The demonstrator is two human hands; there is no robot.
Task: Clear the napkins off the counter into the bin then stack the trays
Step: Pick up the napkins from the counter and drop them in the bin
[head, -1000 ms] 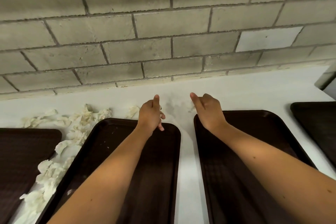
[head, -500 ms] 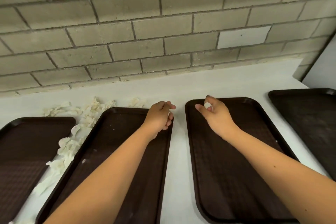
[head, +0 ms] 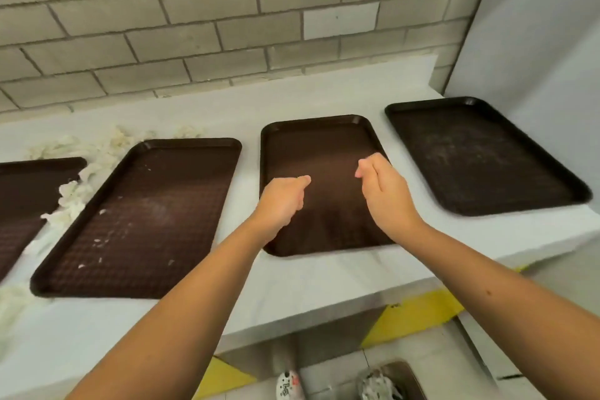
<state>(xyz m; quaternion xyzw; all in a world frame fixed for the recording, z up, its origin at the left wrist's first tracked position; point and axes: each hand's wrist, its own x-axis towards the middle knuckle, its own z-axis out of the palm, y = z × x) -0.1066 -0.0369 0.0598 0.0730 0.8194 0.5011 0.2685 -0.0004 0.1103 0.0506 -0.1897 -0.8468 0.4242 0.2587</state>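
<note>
— Where are the hands?

— Both hang over the third tray (head: 324,146). The left hand (head: 282,201) is above its left edge and the right hand (head: 383,191) nearer its right edge, the two apart.

— And each grip?

— Both pressed together. The left hand's fingers are curled into the palm with the thumb laid forward. The right hand's thumb meets its bent fingers. I cannot tell whether either one holds a scrap.

— The napkins?

— The napkins (head: 97,153) lie crumpled on the worktop (head: 308,279), in the gap between the far-left tray (head: 29,198) and the second tray (head: 146,221) and back toward the brick wall (head: 227,26). A few white crumbs (head: 97,240) lie on the second tray.

— The other trays?

— All four lie flat in a row, none stacked. The right tray (head: 480,156) is nearest the corner.

— The bin?

— The bin (head: 415,380) is on the floor below the worktop's front edge, with white paper inside.
</note>
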